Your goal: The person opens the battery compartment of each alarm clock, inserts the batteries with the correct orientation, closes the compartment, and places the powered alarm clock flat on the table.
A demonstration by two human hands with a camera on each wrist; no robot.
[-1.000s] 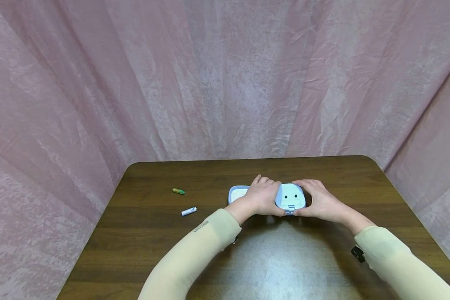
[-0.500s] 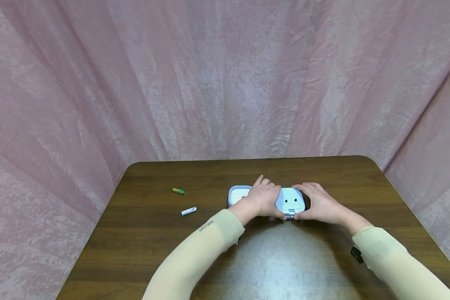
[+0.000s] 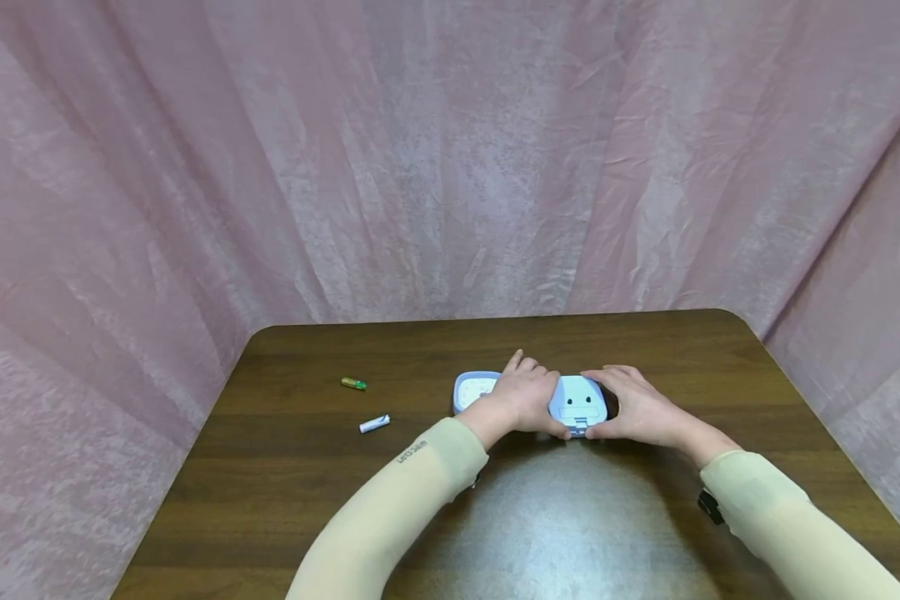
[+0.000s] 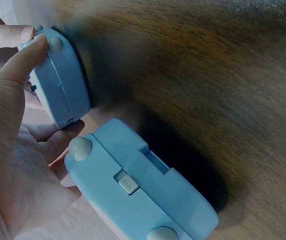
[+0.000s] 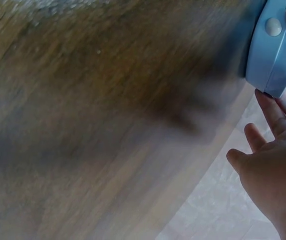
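A light blue rounded device lies back side up, showing two small dark knobs and a battery cover. My left hand grips its left side, with the thumb at the near edge by a round grey foot. On the opposite side, my right hand holds it between thumb and fingers. Partly hidden behind the left hand and wrist is a second light blue device with a white face. In the left wrist view, this second device shows two round feet and a small grey button.
Two small batteries, one green and gold and one white, lie on the left part of the brown wooden table. A pink curtain hangs behind the far table edge.
The held device has come slightly toward me since one second ago, and its back now appears flatter. Both hands keep their hold, and the batteries stay on the table.
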